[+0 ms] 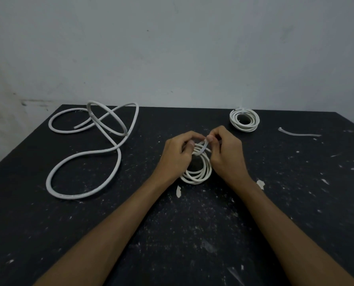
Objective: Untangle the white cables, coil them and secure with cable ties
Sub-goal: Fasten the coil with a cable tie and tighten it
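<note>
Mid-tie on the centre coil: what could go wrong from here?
1. Both hands, left hand and right hand, pinch the cable tie at the top of the coil; if either slips, the unheld lower loops may spring apart.
2. The loose thick cable lies close on the left and could snag.

Black, paint-flecked bench (192, 234). Between the hands: small coil (198, 172). Far left of them: loose thick cable (85, 155). Beyond right: tied coil (244, 120), spare cable tie (297, 133).
</note>
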